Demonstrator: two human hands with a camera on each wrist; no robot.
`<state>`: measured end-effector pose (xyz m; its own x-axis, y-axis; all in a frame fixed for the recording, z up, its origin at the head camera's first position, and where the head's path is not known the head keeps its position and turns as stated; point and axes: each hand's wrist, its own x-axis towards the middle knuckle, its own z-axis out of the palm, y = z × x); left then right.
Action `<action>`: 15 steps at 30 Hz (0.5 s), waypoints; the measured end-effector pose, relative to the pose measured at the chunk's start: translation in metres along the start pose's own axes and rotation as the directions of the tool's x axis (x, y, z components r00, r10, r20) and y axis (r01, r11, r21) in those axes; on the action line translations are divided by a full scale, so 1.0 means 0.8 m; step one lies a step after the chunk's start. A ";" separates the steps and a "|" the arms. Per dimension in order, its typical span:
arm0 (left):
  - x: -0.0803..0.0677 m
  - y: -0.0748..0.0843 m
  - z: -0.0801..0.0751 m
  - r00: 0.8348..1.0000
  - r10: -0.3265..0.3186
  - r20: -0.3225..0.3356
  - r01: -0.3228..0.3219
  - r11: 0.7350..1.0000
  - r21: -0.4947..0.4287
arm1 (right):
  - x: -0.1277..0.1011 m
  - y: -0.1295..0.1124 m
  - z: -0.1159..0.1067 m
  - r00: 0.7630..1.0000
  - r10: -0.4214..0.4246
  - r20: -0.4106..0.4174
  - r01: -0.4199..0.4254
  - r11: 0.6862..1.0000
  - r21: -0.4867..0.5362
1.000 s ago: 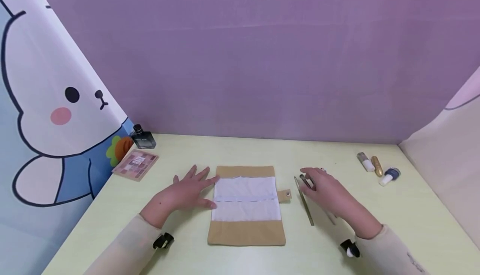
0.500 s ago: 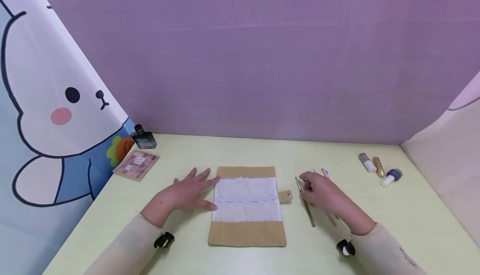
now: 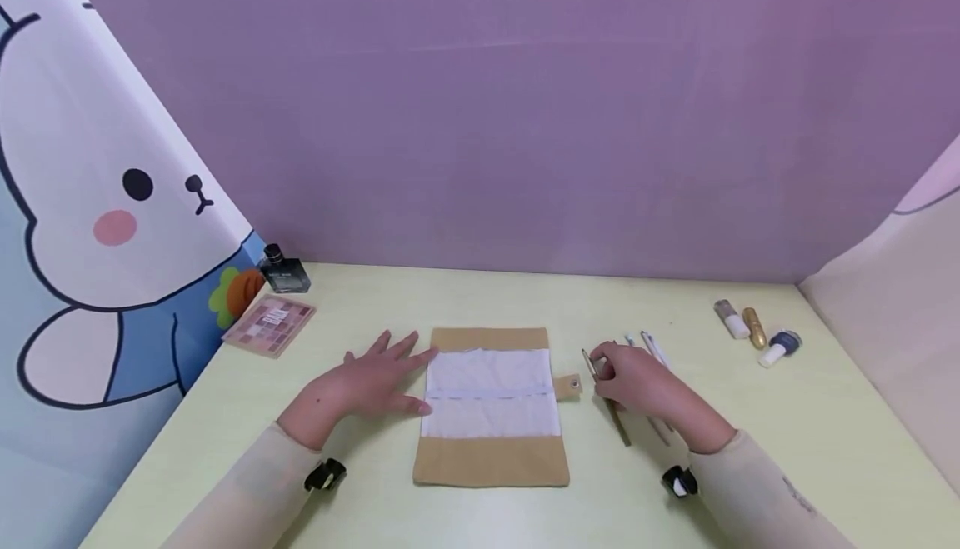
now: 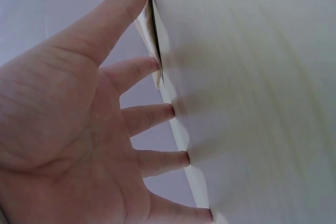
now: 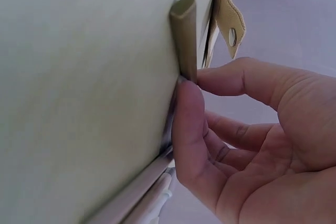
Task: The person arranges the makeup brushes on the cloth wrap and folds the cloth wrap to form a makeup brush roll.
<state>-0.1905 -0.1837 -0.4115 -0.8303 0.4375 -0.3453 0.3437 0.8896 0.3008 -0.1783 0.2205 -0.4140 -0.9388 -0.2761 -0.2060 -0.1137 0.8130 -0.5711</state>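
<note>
My right hand (image 3: pixel 637 382) pinches the olive tool (image 3: pixel 606 399), its long axis running toward me; left hand (image 3: pixel 367 382) lies flat.

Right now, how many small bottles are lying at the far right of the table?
3, close together on the pale green table: a grey bottle with a white cap on the left, a gold bottle in the middle, and a dark blue bottle with a white cap nearest. None looks hidden.

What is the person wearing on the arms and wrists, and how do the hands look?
Both arms have long cream sleeves reaching the wrists. A small black-and-white device sits at each wrist. The left hand and right hand are bare, without gloves; no rings are visible.
</note>
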 end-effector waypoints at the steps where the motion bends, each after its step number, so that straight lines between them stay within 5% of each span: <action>1: 0.000 0.000 -0.001 1.000 -0.001 0.000 0.001 1.000 -0.001 | 0.001 -0.001 -0.001 1.000 0.003 0.003 -0.003 1.000 -0.001; 15: -0.001 0.002 0.001 1.000 -0.015 0.001 0.015 1.000 -0.001 | 0.001 -0.001 -0.003 0.999 0.021 0.036 -0.023 0.998 0.062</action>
<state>-0.1888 -0.1826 -0.4113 -0.8349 0.4246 -0.3502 0.3312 0.8957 0.2966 -0.1799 0.2208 -0.4117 -0.9285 -0.2774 -0.2467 -0.0718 0.7861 -0.6140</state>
